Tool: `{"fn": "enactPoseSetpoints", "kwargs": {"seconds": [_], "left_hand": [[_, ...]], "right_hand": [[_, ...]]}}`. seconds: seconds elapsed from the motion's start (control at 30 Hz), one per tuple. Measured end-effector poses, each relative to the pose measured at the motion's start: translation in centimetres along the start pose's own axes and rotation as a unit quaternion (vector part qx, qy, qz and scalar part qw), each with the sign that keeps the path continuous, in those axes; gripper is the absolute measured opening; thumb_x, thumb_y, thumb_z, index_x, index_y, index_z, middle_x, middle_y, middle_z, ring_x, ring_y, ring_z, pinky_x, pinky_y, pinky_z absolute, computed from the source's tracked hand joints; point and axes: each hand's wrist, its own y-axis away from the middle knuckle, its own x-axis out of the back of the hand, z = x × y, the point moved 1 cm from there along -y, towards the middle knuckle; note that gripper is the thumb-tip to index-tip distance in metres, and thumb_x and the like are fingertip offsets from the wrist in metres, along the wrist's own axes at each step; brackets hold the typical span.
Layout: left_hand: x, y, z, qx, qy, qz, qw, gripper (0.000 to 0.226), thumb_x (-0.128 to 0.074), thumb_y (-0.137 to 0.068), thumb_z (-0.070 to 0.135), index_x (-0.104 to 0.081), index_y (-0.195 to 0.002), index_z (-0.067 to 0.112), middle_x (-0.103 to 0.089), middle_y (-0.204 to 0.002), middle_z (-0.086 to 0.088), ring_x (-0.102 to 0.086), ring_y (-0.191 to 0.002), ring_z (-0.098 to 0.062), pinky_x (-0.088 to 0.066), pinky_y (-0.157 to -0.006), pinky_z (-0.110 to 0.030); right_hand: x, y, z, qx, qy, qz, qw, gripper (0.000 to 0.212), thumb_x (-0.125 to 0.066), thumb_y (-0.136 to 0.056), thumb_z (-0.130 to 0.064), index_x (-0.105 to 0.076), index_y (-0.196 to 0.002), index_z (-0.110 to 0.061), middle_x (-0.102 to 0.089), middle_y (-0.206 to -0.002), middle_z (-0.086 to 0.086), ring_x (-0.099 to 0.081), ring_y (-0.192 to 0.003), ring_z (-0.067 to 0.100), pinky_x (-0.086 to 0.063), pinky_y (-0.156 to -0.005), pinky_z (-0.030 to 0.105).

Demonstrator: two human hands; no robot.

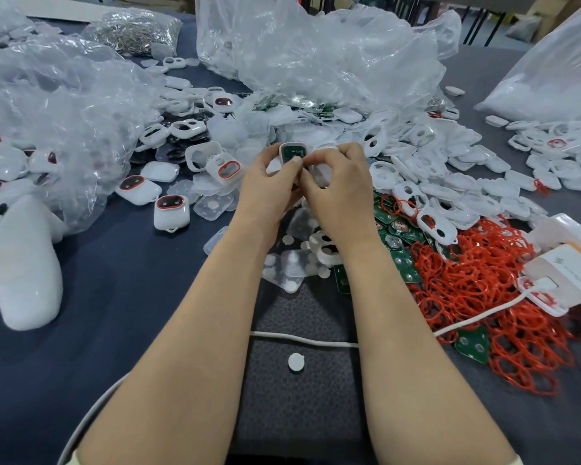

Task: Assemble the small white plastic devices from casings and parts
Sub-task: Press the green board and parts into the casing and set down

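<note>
The left hand (265, 186) and right hand (337, 182) together pinch one white casing (293, 153), raised between them, a green board showing inside; seating it seems the step; closing it next wants square pressure; red rings (483, 290) lie rightward on the worktop (131, 280).

Clear plastic bags (316, 55): 4 big, plus 1 small w/ metal bits (135, 28) at the far-left edge of the dark blue table (114, 313). Finished white plastic devices w/ red-ringed windows (171, 212): at least 3 in the open. 1 white casing w/ green board inside (293, 153). 1 loose white round disc (296, 361). 1 white cable (302, 339). Red rubber rings (483, 297), loose green circuit boards (399, 229), empty white casings (450, 182): too many to count.
</note>
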Motion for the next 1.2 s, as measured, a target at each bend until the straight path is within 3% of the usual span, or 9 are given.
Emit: {"fn": "enactPoseSetpoints", "kwargs": {"seconds": [0.13, 0.33, 0.47, 0.6, 0.7, 0.9, 1.03, 1.2], "left_hand": [[0.0, 0.2, 0.3, 0.006, 0.046, 0.016, 0.999, 0.032, -0.054, -0.094, 0.001, -0.052, -0.125, 0.008, -0.068, -0.090, -0.009, -0.071, -0.067, -0.011, -0.054, -0.062, -0.017], [-0.2, 0.4, 0.6, 0.034, 0.100, 0.022, 0.994, 0.029, -0.045, -0.099, 0.007, -0.050, -0.128, 0.003, -0.064, -0.104, -0.020, -0.071, -0.066, -0.016, -0.054, -0.057, -0.018], [-0.1, 0.5, 0.7, 0.027, 0.086, 0.012, 0.996, 0.029, -0.049, -0.098, 0.006, -0.050, -0.127, 0.003, -0.066, -0.100, -0.017, -0.071, -0.067, -0.014, -0.054, -0.059, -0.018], [0.0, 0.7, 0.6, 0.020, 0.077, 0.009, 0.997, 0.023, -0.051, -0.096, 0.004, -0.051, -0.118, 0.009, -0.068, -0.094, -0.014, -0.072, -0.067, -0.013, -0.055, -0.061, -0.019], [0.0, 0.6, 0.6, 0.013, 0.074, 0.007, 0.997, 0.024, -0.052, -0.096, 0.001, -0.051, -0.118, 0.010, -0.067, -0.093, -0.014, -0.072, -0.067, -0.014, -0.054, -0.060, -0.018], [0.0, 0.5, 0.5, -0.006, 0.033, 0.001, 0.999, 0.025, -0.053, -0.094, 0.000, -0.056, -0.115, 0.013, -0.069, -0.082, -0.006, -0.071, -0.068, -0.013, -0.056, -0.064, -0.020], [-0.2, 0.4, 0.4, 0.004, 0.055, -0.006, 0.998, 0.016, -0.047, -0.098, 0.008, -0.058, -0.107, 0.016, -0.067, -0.089, -0.005, -0.066, -0.078, -0.015, -0.057, -0.067, -0.023], [-0.3, 0.2, 0.3, 0.006, 0.060, -0.008, 0.998, 0.023, -0.042, -0.100, 0.007, -0.055, -0.120, 0.009, -0.066, -0.098, -0.011, -0.069, -0.075, -0.017, -0.056, -0.067, -0.022]], "right_hand": [[1.1, -0.2, 0.1, -0.042, -0.089, 0.013, 0.995, 0.031, -0.049, -0.089, -0.003, -0.068, -0.108, -0.017, -0.056, -0.115, 0.005, -0.049, -0.085, 0.008, -0.039, -0.079, 0.016], [1.5, -0.2, 0.6, -0.110, -0.145, 0.056, 0.982, 0.031, -0.045, -0.085, -0.003, -0.064, -0.096, -0.025, -0.062, -0.109, 0.002, -0.043, -0.070, 0.005, -0.039, -0.070, 0.026], [1.3, -0.2, 0.7, -0.122, -0.177, 0.068, 0.974, 0.035, -0.047, -0.086, -0.001, -0.056, -0.115, -0.018, -0.053, -0.088, -0.015, -0.049, -0.061, -0.005, -0.041, -0.061, 0.013], [1.3, -0.4, 0.9, -0.161, -0.214, 0.065, 0.961, 0.042, -0.054, -0.087, -0.006, -0.045, -0.127, -0.016, -0.062, -0.095, -0.005, -0.059, -0.079, 0.005, -0.048, -0.073, 0.016], [1.3, -0.5, 0.9, -0.170, -0.241, 0.069, 0.953, 0.027, -0.060, -0.087, -0.009, -0.052, -0.111, -0.019, -0.066, -0.094, -0.004, -0.065, -0.087, 0.012, -0.055, -0.084, 0.031], [1.6, -0.7, 0.9, -0.166, -0.418, 0.024, 0.893, 0.020, -0.062, -0.089, -0.003, -0.063, -0.103, -0.018, -0.066, -0.081, -0.004, -0.067, -0.074, 0.004, -0.054, -0.068, 0.018], [1.3, -0.6, 0.7, -0.165, -0.413, -0.010, 0.896, 0.021, -0.061, -0.090, -0.003, -0.063, -0.108, -0.015, -0.062, -0.084, 0.002, -0.065, -0.074, 0.007, -0.053, -0.067, 0.017], [1.5, -0.8, 0.9, -0.203, -0.447, 0.029, 0.871, 0.026, -0.056, -0.092, 0.000, -0.059, -0.116, -0.010, -0.059, -0.089, 0.003, -0.063, -0.074, 0.009, -0.054, -0.065, 0.017]]}}
